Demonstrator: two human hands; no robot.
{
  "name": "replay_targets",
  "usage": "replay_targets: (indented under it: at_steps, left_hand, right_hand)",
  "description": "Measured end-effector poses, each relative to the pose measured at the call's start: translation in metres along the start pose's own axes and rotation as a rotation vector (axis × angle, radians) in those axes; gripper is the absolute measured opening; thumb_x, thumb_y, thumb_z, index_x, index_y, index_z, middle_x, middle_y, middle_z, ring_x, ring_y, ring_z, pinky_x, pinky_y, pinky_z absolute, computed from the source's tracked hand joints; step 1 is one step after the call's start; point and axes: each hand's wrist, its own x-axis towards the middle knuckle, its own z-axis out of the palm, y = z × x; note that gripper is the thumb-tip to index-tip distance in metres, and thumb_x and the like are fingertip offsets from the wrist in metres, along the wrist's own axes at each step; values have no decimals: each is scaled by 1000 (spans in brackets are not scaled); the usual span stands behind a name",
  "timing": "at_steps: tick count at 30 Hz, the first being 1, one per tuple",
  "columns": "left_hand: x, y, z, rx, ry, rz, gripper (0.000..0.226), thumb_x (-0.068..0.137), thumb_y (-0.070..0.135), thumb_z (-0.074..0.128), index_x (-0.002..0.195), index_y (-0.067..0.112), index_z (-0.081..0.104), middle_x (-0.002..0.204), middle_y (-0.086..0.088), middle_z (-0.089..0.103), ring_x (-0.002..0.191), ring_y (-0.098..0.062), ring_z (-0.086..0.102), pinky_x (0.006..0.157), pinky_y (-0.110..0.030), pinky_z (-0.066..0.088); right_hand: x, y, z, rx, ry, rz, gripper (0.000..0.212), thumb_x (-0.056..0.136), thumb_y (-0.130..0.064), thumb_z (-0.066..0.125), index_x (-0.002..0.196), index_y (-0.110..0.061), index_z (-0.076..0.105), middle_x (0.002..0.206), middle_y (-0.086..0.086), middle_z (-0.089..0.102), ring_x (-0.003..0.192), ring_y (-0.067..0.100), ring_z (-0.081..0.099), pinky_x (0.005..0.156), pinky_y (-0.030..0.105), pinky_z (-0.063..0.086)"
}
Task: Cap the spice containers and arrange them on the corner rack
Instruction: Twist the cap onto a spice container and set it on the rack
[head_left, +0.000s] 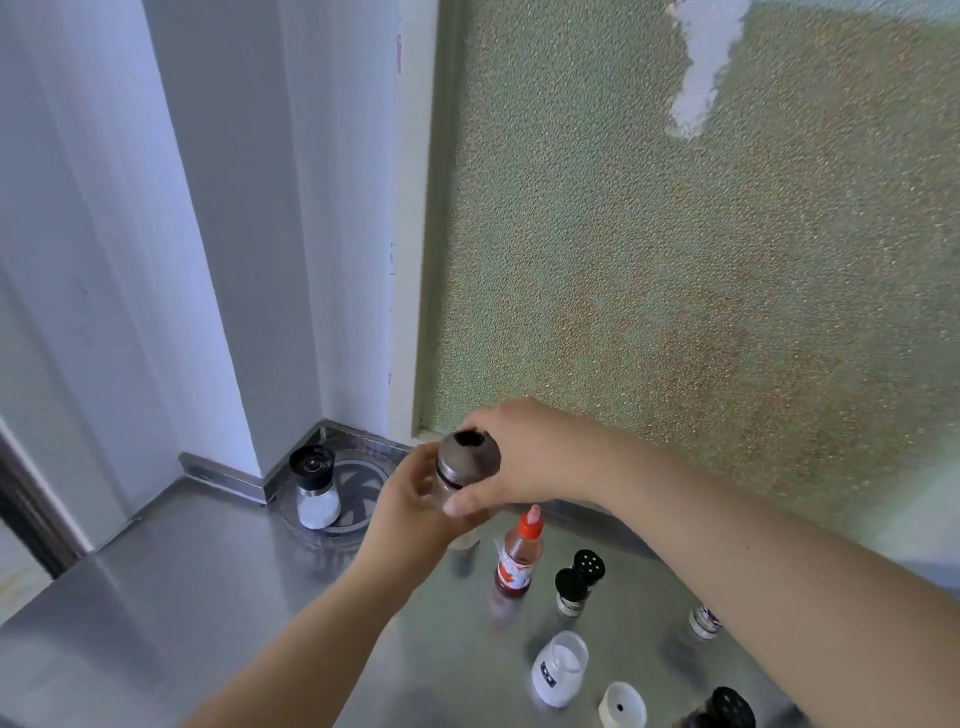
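Note:
My left hand (410, 512) wraps the clear body of a spice jar held above the steel counter. My right hand (524, 457) closes around that jar's grey metal cap (467, 457), which sits on the jar's top. A round clear corner rack (358, 530) sits in the counter's back corner with one black-capped grinder of white salt (315, 488) on it. On the counter stand a red sauce bottle (518, 558), two small black-lidded shakers (574, 590), an uncapped white jar (558, 670), a loose white cap (622, 705) and another small jar (704, 621).
The steel counter (208, 597) runs to a raised back edge against white panels on the left and a speckled green wall on the right. A dark shaker lid (730, 709) shows at the bottom edge.

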Motion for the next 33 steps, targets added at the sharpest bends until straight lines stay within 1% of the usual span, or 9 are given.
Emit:
replay_targets:
  at_steps: [4, 8, 12, 17, 19, 22, 27, 30, 33]
  left_hand:
    - [2, -12, -21, 24, 2, -31, 53, 56, 10, 83, 101, 27, 60, 97, 5, 71, 92, -13, 66, 68, -19, 52]
    - [3, -36, -31, 69, 178, -99, 56, 50, 24, 83, 99, 32, 58, 94, 7, 72, 89, -14, 68, 82, -39, 56]
    - [9, -55, -47, 111, 210, -161, 50, 52, 20, 84, 91, 35, 57, 85, 7, 71, 82, -14, 68, 78, -42, 57]
    - [21, -60, -73, 72, 127, -186, 49, 51, 16, 83, 91, 32, 60, 81, 9, 71, 76, -6, 64, 72, -30, 56]
    - [23, -60, -77, 86, 126, -175, 49, 54, 12, 84, 92, 29, 60, 77, 15, 70, 71, 3, 62, 69, -23, 54]
    - [26, -63, -81, 119, 158, -166, 46, 59, 10, 83, 95, 27, 60, 76, 16, 69, 70, 4, 62, 68, -20, 53]
    - [29, -75, -84, 152, 181, -148, 47, 60, 13, 82, 95, 35, 62, 83, 14, 72, 79, -2, 67, 74, -25, 53]
    - [35, -76, -90, 135, 164, -156, 45, 57, 18, 82, 90, 42, 62, 87, 16, 72, 82, -2, 67, 75, -27, 55]
    - [44, -79, -103, 98, 162, -193, 50, 49, 22, 80, 91, 40, 60, 85, 13, 72, 82, -7, 68, 81, -42, 58]
  right_hand:
    - [24, -7, 13, -23, -34, -70, 49, 67, -53, 73, 99, -18, 59, 93, -1, 61, 81, 18, 58, 67, 33, 48]
    - [48, -27, 49, -104, 82, -13, 46, 76, -54, 61, 83, -9, 57, 81, 8, 57, 77, 29, 57, 55, 31, 34]
    - [72, -34, 80, -151, 42, 46, 56, 81, -60, 51, 98, -7, 59, 102, 14, 64, 99, 31, 61, 67, 30, 36]
    - [98, -28, 80, -48, -130, -192, 59, 71, -55, 68, 119, -26, 50, 111, -1, 57, 103, 19, 56, 83, 32, 47]
    - [105, -33, 82, -91, -104, -185, 43, 70, -50, 70, 98, -22, 54, 90, -3, 53, 88, 19, 56, 73, 34, 49]
    - [111, -43, 82, -123, -87, -135, 40, 69, -53, 70, 63, -25, 41, 66, -9, 40, 59, 13, 45, 48, 26, 31]
    - [120, -47, 84, -72, -137, -68, 37, 74, -40, 67, 53, -26, 40, 63, -7, 46, 53, 7, 44, 43, 23, 26]
    - [127, -45, 100, -32, -66, -44, 28, 75, -46, 64, 68, -23, 51, 86, 4, 58, 81, 24, 59, 56, 27, 37]
    - [134, -40, 118, 61, -18, -50, 56, 74, -54, 66, 110, -14, 54, 112, 5, 54, 106, 24, 54, 81, 32, 42]
